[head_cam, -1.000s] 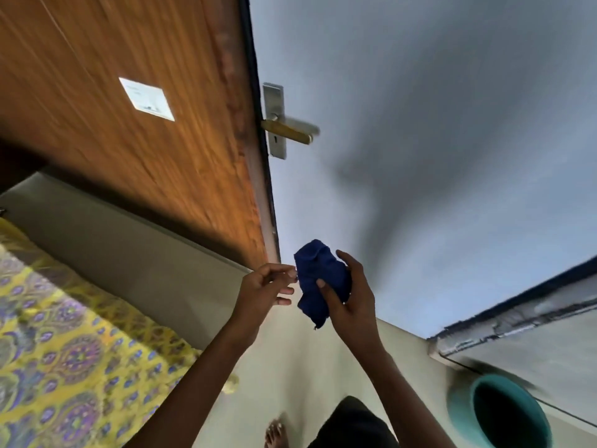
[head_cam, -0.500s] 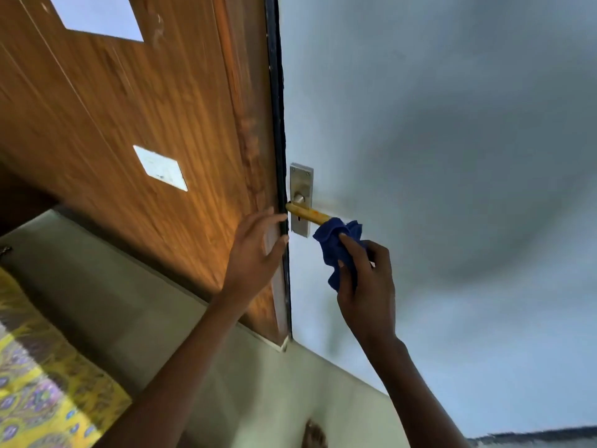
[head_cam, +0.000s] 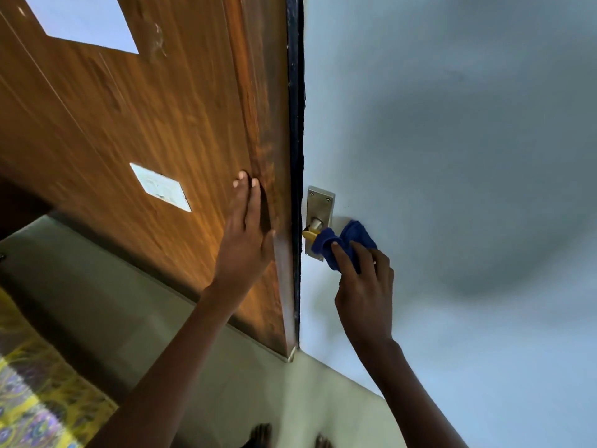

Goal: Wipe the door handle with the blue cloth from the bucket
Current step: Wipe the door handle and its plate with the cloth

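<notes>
1. The right hand [head_cam: 363,286] is closed around the bunched blue cloth [head_cam: 344,244], fingers curled over it and pressing it onto the door handle [head_cam: 310,234]; only a short yellow stub of the lever shows at the cloth's left end.
2. The left hand [head_cam: 247,234] lies flat and open against the wooden door [head_cam: 145,124], fingers straight and pointing up, thumb beside the door's dark edge [head_cam: 295,156], holding nothing.
3. The handle's metal backplate [head_cam: 319,205] sits just right of that edge on the pale blue surface [head_cam: 452,156], which is bare to the right.
4. A pale label [head_cam: 160,186] on the wood is too blurred to read.
5. Bare toes [head_cam: 260,434] and a patterned yellow fabric [head_cam: 32,399] show below.
</notes>
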